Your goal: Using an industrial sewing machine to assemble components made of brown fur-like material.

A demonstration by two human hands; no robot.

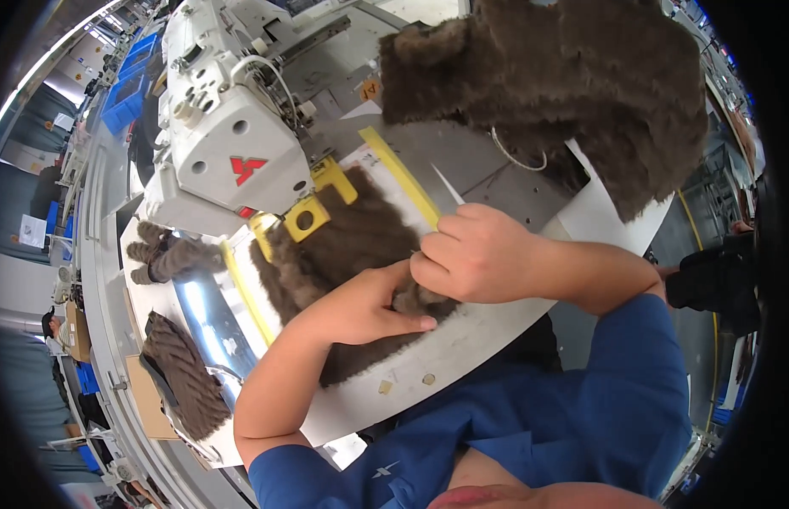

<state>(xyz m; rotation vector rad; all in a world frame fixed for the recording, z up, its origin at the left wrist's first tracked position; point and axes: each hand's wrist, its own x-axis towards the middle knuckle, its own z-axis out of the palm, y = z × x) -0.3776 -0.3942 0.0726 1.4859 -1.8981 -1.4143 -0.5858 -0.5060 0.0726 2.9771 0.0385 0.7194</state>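
A brown fur piece [370, 222] lies under the head of a white sewing machine [233, 148], between yellow strips on the work surface. My left hand [360, 307] is at its near edge, thumb stretched out and the fingertips partly hidden, with a fold of fur between thumb and fingers. Close against it, my right hand [479, 254] is closed in a pinch over the fur's right edge. What sits between its fingertips is too small to make out. A yellow plate [308, 220] with a round hole rests on the fur beneath the machine head.
A large brown fur bundle [547, 76] covers the far right of the table. Smaller brown fur pieces lie at left, one ribbed [186, 373], beside a shiny curved metal panel [209, 314]. Blue crates [127, 97] stand at far left. A white cord loop [520, 157] hangs near the bundle.
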